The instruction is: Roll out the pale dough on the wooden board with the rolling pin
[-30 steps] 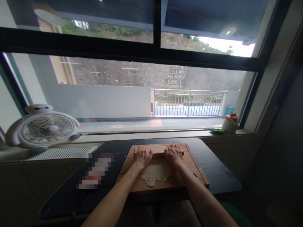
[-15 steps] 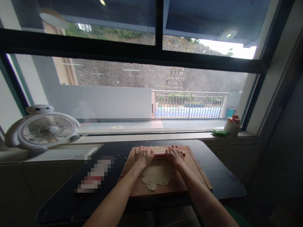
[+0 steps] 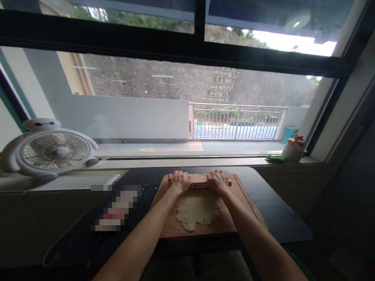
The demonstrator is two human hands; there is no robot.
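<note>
A rolling pin (image 3: 199,185) lies crosswise over a sheet of pale dough (image 3: 197,208), near the far edge of a wooden board (image 3: 166,230). My left hand (image 3: 179,181) is closed over the pin's left part, and my right hand (image 3: 218,181) over its right part, with the pin's end showing just past the fingers. Both palms face down. Toward me the dough spreads out flat with a ragged, cracked edge. A little more dough shows beyond the pin. My hands cover much of the pin.
The board rests on a dark table (image 3: 281,218). Left of it lies a pixelated item (image 3: 117,210). A white fan (image 3: 58,150) stands at the far left by the window. On the sill at right are a white container (image 3: 293,150) with an orange top and a green cloth-like item (image 3: 275,159).
The view has tilted down slightly, so the window scene sits higher. Both hands still grip the rolling pin near the board's far edge, and the pin has turned a little, showing a label-like mark.
</note>
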